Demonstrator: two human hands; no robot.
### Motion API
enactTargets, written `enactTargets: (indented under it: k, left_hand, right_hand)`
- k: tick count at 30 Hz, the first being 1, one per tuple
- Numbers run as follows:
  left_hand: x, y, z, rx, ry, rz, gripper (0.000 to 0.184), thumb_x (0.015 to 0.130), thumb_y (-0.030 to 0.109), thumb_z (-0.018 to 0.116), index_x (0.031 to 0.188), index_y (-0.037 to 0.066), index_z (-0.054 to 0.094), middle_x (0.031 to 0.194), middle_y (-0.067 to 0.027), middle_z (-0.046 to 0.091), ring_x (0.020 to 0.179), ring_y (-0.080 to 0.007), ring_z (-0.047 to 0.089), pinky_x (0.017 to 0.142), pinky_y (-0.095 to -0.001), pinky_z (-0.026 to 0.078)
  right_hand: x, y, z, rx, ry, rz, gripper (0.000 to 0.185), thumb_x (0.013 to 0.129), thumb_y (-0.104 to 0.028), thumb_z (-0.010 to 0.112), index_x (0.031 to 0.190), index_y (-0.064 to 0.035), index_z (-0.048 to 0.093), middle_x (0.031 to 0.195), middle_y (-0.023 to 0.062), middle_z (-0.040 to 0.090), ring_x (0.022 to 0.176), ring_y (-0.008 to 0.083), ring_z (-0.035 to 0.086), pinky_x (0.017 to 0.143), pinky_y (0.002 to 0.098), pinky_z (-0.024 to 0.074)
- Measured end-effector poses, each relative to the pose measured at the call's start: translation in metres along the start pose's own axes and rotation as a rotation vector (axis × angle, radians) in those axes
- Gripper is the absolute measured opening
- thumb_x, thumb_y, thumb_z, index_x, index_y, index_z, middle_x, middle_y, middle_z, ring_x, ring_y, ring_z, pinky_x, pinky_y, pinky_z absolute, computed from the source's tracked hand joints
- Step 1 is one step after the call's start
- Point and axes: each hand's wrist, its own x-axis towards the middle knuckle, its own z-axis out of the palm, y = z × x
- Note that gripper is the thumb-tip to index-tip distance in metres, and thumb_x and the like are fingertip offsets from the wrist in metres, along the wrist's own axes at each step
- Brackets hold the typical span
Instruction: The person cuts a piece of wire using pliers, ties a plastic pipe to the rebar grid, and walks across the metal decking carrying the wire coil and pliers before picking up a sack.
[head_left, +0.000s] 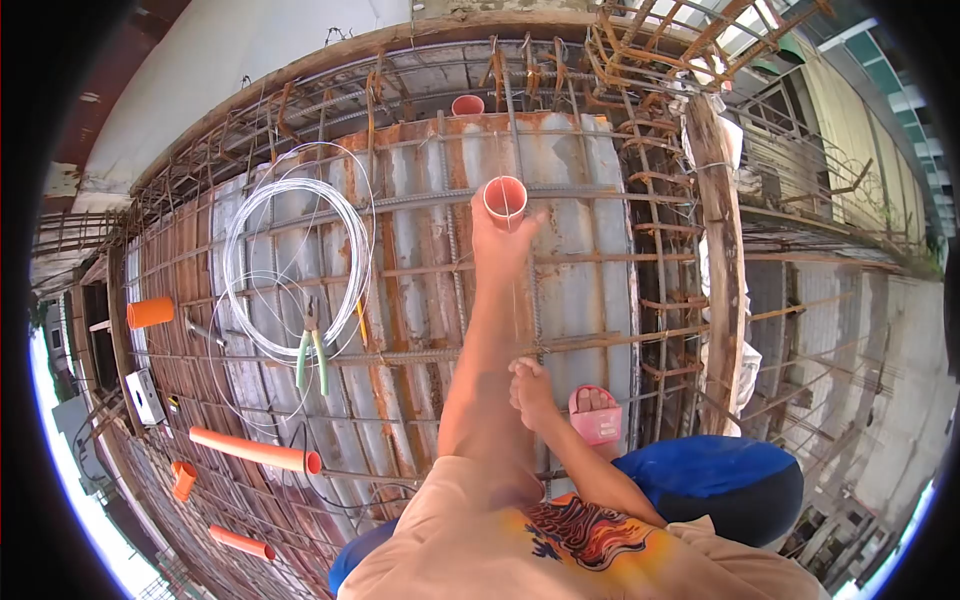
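My left hand [500, 235] reaches forward, its fingers wrapped round a short orange plastic pipe [505, 198] whose open end faces me. The pipe stands among the rebar over the corrugated metal sheet. A thin wire [506, 205] crosses the pipe's mouth and runs back toward my right hand [529, 386]. Nearer my body, that right hand is closed, pinching the wire. To the left lie a coil of wire [232, 245] and pliers with green handles [313, 340], resting on the rebar grid.
Rusty corrugated sheets [590, 290] lie under the rebar grid. A long orange pipe [250, 449] and shorter orange pieces [150, 312] are on the left. Another orange pipe [467, 105] stands at the far edge. A wooden beam [718, 270] and rebar cage border the right. My sandalled foot [596, 415] is below.
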Motion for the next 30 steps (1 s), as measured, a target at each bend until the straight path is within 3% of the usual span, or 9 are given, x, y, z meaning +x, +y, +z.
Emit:
enactTargets:
  k: [2,3,5,8,11,12,15,22,30]
  left_hand:
    - [0.000,0.002,-0.030,-0.196,-0.192,0.004,0.067,0.074,0.009,0.067,0.136,0.004,0.043,0.131,-0.0121,0.052,0.122,-0.0182,0.049,0.099,-0.0357,0.040]
    - [-0.001,0.000,-0.054,-0.396,-0.268,-0.216,0.071,0.073,0.007,0.062,0.140,0.006,0.040,0.139,-0.0120,0.047,0.129,-0.0204,0.042,0.103,-0.0385,0.037]
    - [0.001,-0.039,-0.085,-0.569,-0.191,-0.318,0.071,0.072,0.005,0.063,0.139,0.005,0.041,0.141,-0.0104,0.045,0.130,-0.0251,0.043,0.102,-0.0416,0.038]
    - [-0.003,-0.042,-0.064,0.348,-0.042,-0.044,0.070,0.069,0.007,0.070,0.134,0.003,0.044,0.140,-0.0113,0.047,0.127,-0.0282,0.047,0.099,-0.0413,0.041]
    - [0.003,-0.040,-0.037,0.758,0.052,0.295,0.068,0.067,0.009,0.078,0.128,0.006,0.049,0.128,-0.0165,0.053,0.118,-0.0328,0.052,0.087,-0.0410,0.050]
    - [0.004,-0.036,-0.028,0.651,0.061,0.255,0.074,0.057,0.014,0.087,0.122,0.009,0.052,0.123,-0.0156,0.055,0.113,-0.0348,0.054,0.088,-0.0434,0.049]
    - [0.016,-0.034,-0.009,0.446,0.114,0.004,0.079,0.054,0.017,0.090,0.122,0.008,0.051,0.121,-0.0148,0.056,0.110,-0.0322,0.056,0.090,-0.0412,0.048]
    - [0.025,-0.054,0.005,0.313,0.230,0.015,0.059,0.060,0.018,0.085,0.110,0.006,0.056,0.110,-0.0108,0.058,0.104,-0.0276,0.058,0.089,-0.0388,0.047]
    - [0.031,-0.073,0.003,0.288,0.243,0.025,0.050,0.062,0.012,0.078,0.109,0.010,0.059,0.109,-0.0104,0.060,0.100,-0.0283,0.063,0.086,-0.0379,0.050]
  right_hand:
    - [0.005,0.006,-0.009,0.145,-0.056,0.022,0.013,0.098,-0.017,0.044,0.090,-0.0101,0.052,0.053,-0.0066,0.033,0.039,0.0045,0.028,0.034,0.0239,0.0193]
    - [0.006,0.003,-0.010,0.113,-0.027,0.064,0.013,0.098,-0.017,0.045,0.090,-0.0101,0.052,0.053,-0.0067,0.032,0.040,0.0046,0.028,0.034,0.0240,0.0193]
    - [0.006,-0.002,-0.004,0.056,0.013,0.111,0.011,0.097,-0.017,0.046,0.091,-0.0100,0.052,0.053,-0.0068,0.032,0.040,0.0047,0.027,0.035,0.0240,0.0193]
    - [0.003,0.001,0.000,-0.042,0.022,0.015,0.010,0.097,-0.017,0.047,0.091,-0.0097,0.052,0.054,-0.0068,0.032,0.039,0.0048,0.027,0.035,0.0238,0.0190]
    - [0.003,0.002,-0.006,0.195,-0.049,0.112,0.010,0.097,-0.016,0.047,0.091,-0.0096,0.051,0.054,-0.0067,0.032,0.039,0.0045,0.027,0.035,0.0235,0.0184]
    - [0.002,-0.001,-0.003,0.122,-0.003,0.076,0.010,0.097,-0.016,0.046,0.091,-0.0097,0.051,0.054,-0.0068,0.032,0.039,0.0044,0.027,0.034,0.0235,0.0182]
    - [-0.012,-0.015,0.015,-0.008,0.072,0.030,0.011,0.098,-0.016,0.045,0.091,-0.0099,0.051,0.053,-0.0068,0.032,0.038,0.0043,0.027,0.034,0.0233,0.0179]
    - [0.011,0.024,-0.012,-0.243,0.027,-0.164,0.012,0.098,-0.015,0.045,0.090,-0.0101,0.052,0.054,-0.0060,0.034,0.038,0.0045,0.028,0.034,0.0228,0.0191]
    - [0.005,0.013,-0.001,-0.135,0.078,-0.089,0.012,0.096,-0.019,0.050,0.090,-0.0107,0.055,0.057,-0.0067,0.036,0.040,0.0040,0.031,0.035,0.0223,0.0216]
